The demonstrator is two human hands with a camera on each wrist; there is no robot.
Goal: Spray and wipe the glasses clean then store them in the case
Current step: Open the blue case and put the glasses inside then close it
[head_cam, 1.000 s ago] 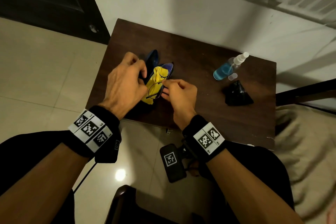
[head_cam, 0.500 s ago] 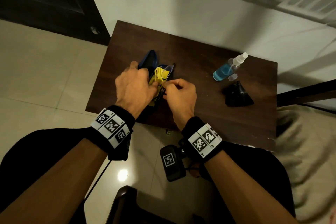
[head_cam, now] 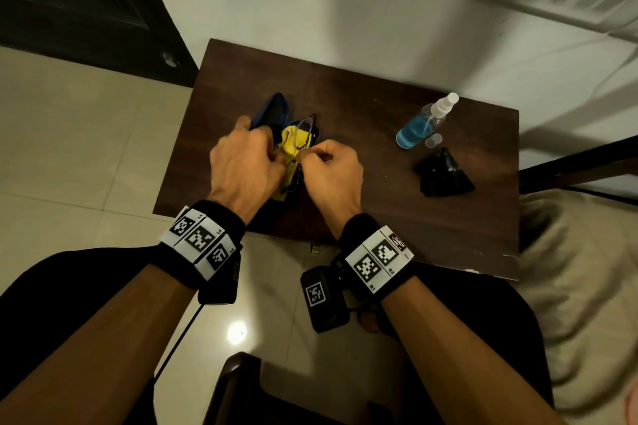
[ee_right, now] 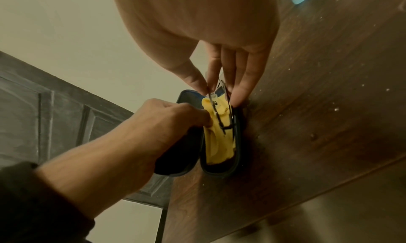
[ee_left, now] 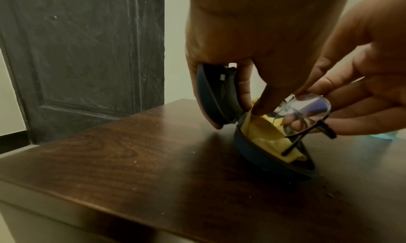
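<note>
While the right hand [head_cam: 328, 166] pinches the glasses [ee_left: 312, 114] over the yellow cloth [ee_right: 216, 139] in the open case [ee_left: 259, 153] on the table [head_cam: 362, 107], left hand [head_cam: 241, 169] gripping its lid: storing step, needs lowering flat, then closing.

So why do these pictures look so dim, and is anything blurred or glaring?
Head view: warm, low light, a bright lamp reflection on the floor tile, straight edges bowed by the wide lens. Left wrist view: the near table edge and the right side go soft, while the glasses lens catches a pale sheen. Right wrist view: the palm up close is blurred; the yellow cloth stays sharp.
</note>
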